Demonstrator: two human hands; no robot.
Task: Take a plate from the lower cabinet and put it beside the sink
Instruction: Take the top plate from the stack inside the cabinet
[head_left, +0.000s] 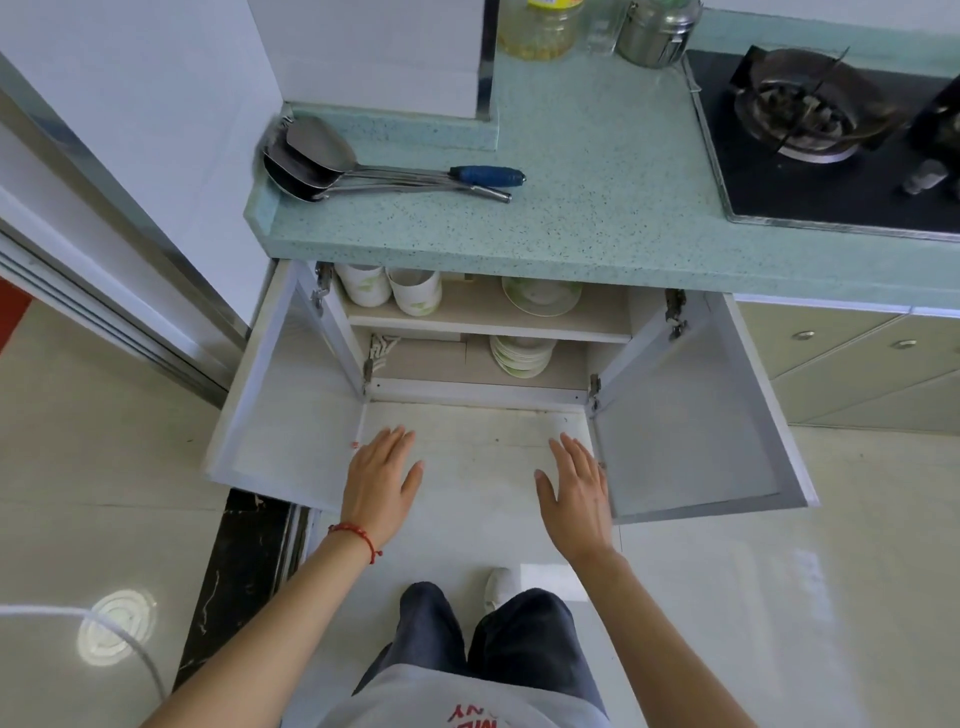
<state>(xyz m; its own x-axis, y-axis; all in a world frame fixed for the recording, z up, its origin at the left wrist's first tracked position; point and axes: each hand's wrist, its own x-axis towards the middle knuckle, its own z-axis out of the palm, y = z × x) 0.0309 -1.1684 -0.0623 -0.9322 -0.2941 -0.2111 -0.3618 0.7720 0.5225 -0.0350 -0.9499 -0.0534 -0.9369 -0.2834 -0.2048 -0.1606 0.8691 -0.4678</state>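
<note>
- The white left cabinet door (291, 384) of the lower cabinet stands swung wide open toward the floor view.
- Stacked steel ladles and a spatula with a blue handle (332, 166) lie on the speckled green countertop (597, 197) above that door.
- The left hand (382, 480), with a red string bracelet (358, 535) at its wrist, is spread flat with fingers apart, holding nothing, just beside the left door's inner edge.
- Two white cups with green prints (389, 288) lie on the upper shelf at its left end.
- A white plate with a green rim (541, 296) sits on the upper shelf further right; a stack of white plates (522, 356) rests on the lower shelf beneath it, untouched by either hand.
- The right hand (576, 493) is likewise open and empty, fingers extended, close to the white right cabinet door (691, 415), which is also wide open.
- A black gas hob with a burner (810, 119) is set into the countertop at far right.
</note>
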